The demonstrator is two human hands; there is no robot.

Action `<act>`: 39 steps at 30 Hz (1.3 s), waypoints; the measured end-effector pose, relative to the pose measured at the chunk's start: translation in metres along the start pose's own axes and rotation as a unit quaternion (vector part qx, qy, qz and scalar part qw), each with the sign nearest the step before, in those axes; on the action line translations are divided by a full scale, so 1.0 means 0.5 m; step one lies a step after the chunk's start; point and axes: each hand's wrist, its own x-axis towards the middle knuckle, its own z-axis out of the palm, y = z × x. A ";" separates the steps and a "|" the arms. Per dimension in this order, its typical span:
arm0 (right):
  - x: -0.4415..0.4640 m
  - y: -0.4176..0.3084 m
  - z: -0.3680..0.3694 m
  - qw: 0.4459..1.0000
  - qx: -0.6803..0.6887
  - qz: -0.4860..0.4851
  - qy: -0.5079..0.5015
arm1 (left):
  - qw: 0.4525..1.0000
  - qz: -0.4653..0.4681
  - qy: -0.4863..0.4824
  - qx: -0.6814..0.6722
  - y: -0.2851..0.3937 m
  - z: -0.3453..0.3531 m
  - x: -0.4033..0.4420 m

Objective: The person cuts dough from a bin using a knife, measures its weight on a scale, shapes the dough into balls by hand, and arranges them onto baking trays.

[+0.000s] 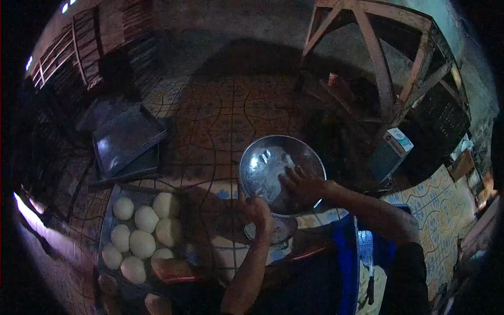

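Balls lie formed at eight o'clock; bowl work looks unfinished, right hand splayed, grip of left hand unclear.

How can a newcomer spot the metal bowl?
Against the tiled floor, find the rectangular tray of pale balls at lower left. Right of it, near the view's centre, is the metal bowl, right hand over its inside, left hand by its near rim. Its round rim and shiny interior set it apart from the tray.
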 end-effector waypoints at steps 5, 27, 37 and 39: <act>0.044 -0.061 -0.038 0.982 0.097 -0.149 -0.058 | 0.998 -0.052 0.026 -0.031 -0.068 0.023 0.010; 0.010 -0.025 -0.025 0.999 -0.022 0.016 0.032 | 0.983 -0.165 -0.044 -0.068 -0.062 -0.009 0.051; -0.249 -0.236 -0.075 0.825 0.525 -0.198 0.067 | 0.925 0.342 -0.142 -0.089 0.107 -0.094 -0.200; -0.235 -0.335 -0.034 0.800 0.441 -0.164 0.373 | 0.902 0.071 -0.216 -0.367 0.096 -0.138 -0.342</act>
